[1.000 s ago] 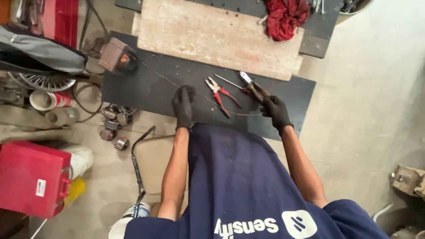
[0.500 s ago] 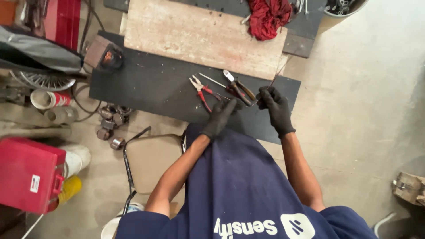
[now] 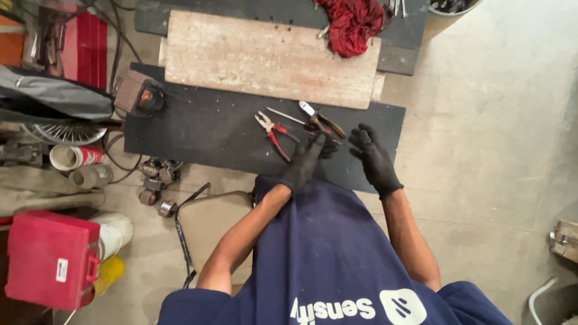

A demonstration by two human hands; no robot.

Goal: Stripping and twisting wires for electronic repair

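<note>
My fingers are all in black gloves: those of my left hand (image 3: 305, 161) reach forward and lie close together, their tips by the dark-handled tool (image 3: 323, 120) on the mat, though whether they actually touch it I cannot tell; those of my right hand (image 3: 373, 159) are spread and loosely curled above the mat, holding nothing. The dark-handled tool lies slanted near the mat's far middle, just short of the board, with a thin metal rod (image 3: 286, 115) beside it and red-handled pliers (image 3: 274, 133) a little to the left, jaws pointing away from me. All this rests on a black rubber mat (image 3: 198, 132) laid flat on a pale concrete floor (image 3: 494, 120). Across the mat's far edge lies a worn wooden board (image 3: 265, 57), scuffed and whitish, and beyond it a crumpled red rag (image 3: 352, 21) on a second dark mat. At the left end of the near mat sits a small brown motor part (image 3: 138, 93) with copper showing. To the left the floor is crowded: a red plastic case (image 3: 51, 259), a grey bag (image 3: 54, 96), a white can with a red band (image 3: 72, 156), and a few small metal fittings (image 3: 156, 174) near the mat's corner. To the right the concrete is bare and stained.
</note>
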